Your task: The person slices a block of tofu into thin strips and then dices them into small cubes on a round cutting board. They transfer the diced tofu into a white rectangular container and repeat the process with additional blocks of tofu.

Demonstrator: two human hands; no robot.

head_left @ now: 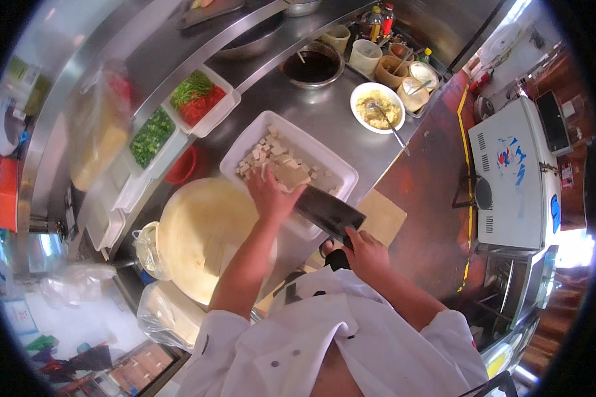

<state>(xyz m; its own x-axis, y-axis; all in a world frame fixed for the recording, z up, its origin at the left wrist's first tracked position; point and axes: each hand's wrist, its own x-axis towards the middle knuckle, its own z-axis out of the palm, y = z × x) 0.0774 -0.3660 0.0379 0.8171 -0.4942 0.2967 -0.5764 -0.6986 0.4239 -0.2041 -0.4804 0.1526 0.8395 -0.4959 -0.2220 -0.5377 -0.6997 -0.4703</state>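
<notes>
My right hand (368, 252) grips the handle of a dark cleaver (330, 212), its broad blade reaching over the near side of a white plastic tub (335, 161). Pale cubes that look like tofu (263, 151) lie loose in the tub, with a larger flat piece (292, 174) among them. Fingers apart, my left hand (274, 196) is over the tub's near edge, its thumb by the blade's far end; whether it touches the blade or the cubes is hard to tell. Left of the tub is a round chopping block (193, 208), bearing a pale slab (213, 255) partly hidden by my left forearm.
Containers of chopped greens (151, 139) and of shredded green and red vegetables (198, 101) stand along the left shelf. Beyond the tub are a steel bowl of dark liquid (312, 65) and a white bowl (358, 118) with a spoon. A white chest freezer (506, 173) stands right.
</notes>
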